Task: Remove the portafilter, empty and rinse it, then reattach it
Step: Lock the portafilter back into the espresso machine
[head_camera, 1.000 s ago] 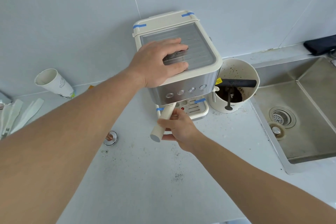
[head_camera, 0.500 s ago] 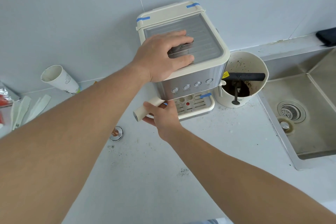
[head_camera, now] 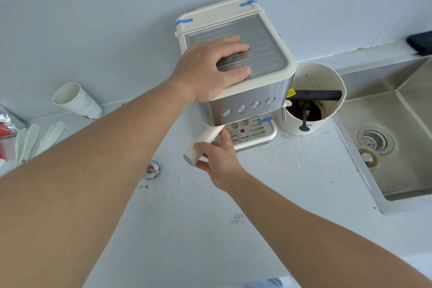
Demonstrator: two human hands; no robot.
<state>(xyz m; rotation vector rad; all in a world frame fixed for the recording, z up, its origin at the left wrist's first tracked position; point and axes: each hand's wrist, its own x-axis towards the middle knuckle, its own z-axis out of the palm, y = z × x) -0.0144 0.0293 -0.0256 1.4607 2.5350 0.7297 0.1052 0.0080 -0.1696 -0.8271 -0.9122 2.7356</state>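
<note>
Right hand (head_camera: 219,161) gripping the portafilter handle (head_camera: 203,145); left hand (head_camera: 210,70) pressing flat, fingers open, atop the espresso machine (head_camera: 245,98).
The portafilter's basket is lying hidden beneath the machine.

Cream-and-steel espresso machine (head_camera: 243,91) with blue tape strips; cream portafilter handle (head_camera: 203,141); white bin (head_camera: 313,91) stained brown at 3 o'clock; grey speckled counter (head_camera: 210,229).

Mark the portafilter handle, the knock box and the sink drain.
portafilter handle (head_camera: 203,144), head view, middle of the cream grip.
knock box (head_camera: 330,78), head view, inner back wall.
sink drain (head_camera: 373,140), head view, centre of the strainer.
</note>
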